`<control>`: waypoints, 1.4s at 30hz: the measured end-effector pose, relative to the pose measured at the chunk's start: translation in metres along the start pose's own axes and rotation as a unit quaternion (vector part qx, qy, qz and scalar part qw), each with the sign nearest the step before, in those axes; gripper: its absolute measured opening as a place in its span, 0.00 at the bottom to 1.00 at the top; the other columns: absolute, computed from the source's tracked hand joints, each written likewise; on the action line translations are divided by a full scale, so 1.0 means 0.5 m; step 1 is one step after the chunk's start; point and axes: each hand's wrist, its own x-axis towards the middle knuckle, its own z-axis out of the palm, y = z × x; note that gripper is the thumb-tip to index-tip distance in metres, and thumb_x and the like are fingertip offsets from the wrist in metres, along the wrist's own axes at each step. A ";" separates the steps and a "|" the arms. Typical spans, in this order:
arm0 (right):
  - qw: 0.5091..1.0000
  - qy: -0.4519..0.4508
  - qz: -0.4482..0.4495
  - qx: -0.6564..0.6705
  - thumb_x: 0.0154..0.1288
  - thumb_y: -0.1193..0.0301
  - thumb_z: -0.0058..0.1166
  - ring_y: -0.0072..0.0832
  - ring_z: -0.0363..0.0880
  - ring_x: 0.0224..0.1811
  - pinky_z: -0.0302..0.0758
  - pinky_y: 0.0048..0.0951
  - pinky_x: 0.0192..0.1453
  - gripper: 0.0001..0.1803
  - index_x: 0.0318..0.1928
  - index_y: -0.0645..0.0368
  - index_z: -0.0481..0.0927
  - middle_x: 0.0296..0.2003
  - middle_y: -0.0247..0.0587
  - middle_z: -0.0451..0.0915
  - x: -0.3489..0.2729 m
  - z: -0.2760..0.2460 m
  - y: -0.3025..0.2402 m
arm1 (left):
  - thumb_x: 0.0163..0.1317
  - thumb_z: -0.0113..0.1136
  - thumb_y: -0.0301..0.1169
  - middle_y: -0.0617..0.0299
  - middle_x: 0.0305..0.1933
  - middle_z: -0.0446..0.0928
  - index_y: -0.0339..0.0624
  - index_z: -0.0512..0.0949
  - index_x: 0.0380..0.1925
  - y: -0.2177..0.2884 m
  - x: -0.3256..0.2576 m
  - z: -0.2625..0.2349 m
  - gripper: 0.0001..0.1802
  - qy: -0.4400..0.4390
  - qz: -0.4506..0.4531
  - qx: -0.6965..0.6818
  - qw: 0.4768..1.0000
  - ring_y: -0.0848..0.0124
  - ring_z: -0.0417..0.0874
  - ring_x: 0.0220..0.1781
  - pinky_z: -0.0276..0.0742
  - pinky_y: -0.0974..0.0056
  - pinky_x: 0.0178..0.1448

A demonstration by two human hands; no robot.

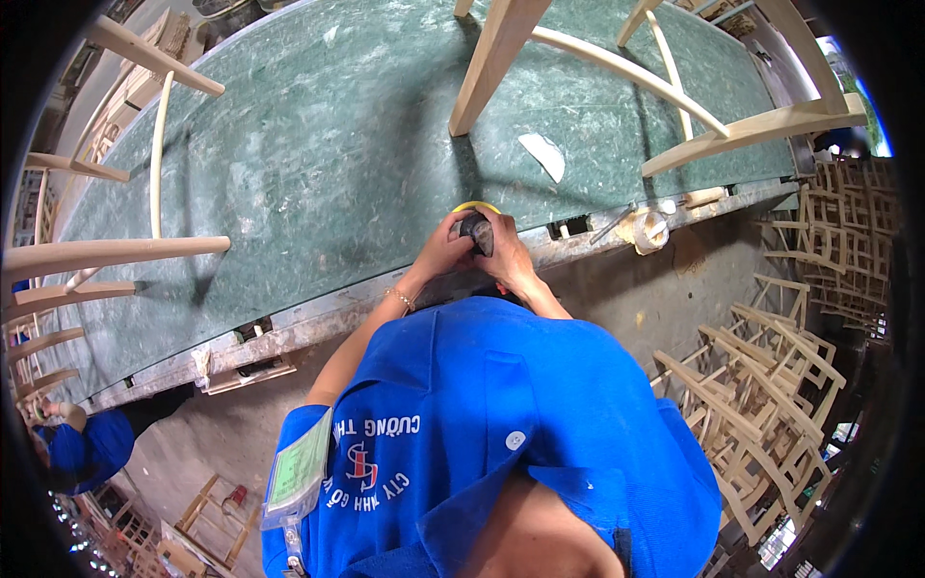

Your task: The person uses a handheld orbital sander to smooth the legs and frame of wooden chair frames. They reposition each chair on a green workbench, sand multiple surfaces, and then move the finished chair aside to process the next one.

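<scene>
Head view | left hand (445,249) and right hand (505,258) pinch small dark tape measure (475,231) between them | yellow blade (476,205) curls just above fingers

Green mottled table (318,144) — blue shirt (540,414), pale chair frame (617,67)

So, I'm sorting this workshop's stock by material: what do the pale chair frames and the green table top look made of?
The pale chair frames look like bare, unfinished wood: light, matt, with no paint or gloss. The green table top looks like a worn mat or sheet covering, perhaps rubber or vinyl, with a scuffed, mottled surface; what lies underneath cannot be told.
</scene>
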 end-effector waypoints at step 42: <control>0.951 0.111 0.041 0.286 0.50 0.77 0.64 0.24 0.73 0.41 0.73 0.27 0.46 0.32 0.52 0.58 0.57 0.39 0.41 0.72 -0.045 -0.090 -0.165 | 0.55 0.67 0.34 0.53 0.59 0.72 0.43 0.69 0.62 0.213 -0.066 0.014 0.34 0.041 0.182 0.214 0.959 0.63 0.72 0.61 0.65 0.62 0.66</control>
